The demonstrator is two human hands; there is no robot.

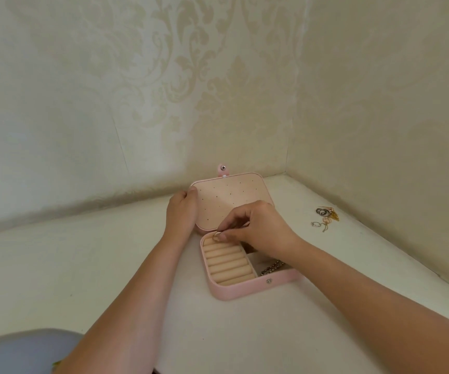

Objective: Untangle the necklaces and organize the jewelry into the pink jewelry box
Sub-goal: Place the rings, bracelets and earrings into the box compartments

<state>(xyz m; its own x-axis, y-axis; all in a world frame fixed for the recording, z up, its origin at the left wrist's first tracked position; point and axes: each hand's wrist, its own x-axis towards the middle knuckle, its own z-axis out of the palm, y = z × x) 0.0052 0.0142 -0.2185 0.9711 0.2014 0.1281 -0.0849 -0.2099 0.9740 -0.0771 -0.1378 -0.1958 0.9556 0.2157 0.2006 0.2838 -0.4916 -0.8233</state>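
Step in hand: by my reading, seating a ring point(217, 235) in the ring rolls point(228, 265) of the pink jewelry box point(245, 291).
Where the ring is: just above the far end of the rolls, not yet wedged in.
How to do it well: turn the band edge-on, lower it into the groove between two rolls, press until it stands by itself, then let go straight upward so it does not lift out again.
Right hand point(258, 228): grip closed to a narrow pinch on the ring, thumb and fingertips meeting on it.
Left hand point(181, 209): grip curled round the left edge of the open lid point(231, 201), steadying the box on the counter point(245, 333).
Necklace point(272, 267): a dark beaded strand in the right compartment, partly hidden by the right wrist.
Left to sort: a small heap of loose jewelry point(326, 215) on the counter, well apart to the right.
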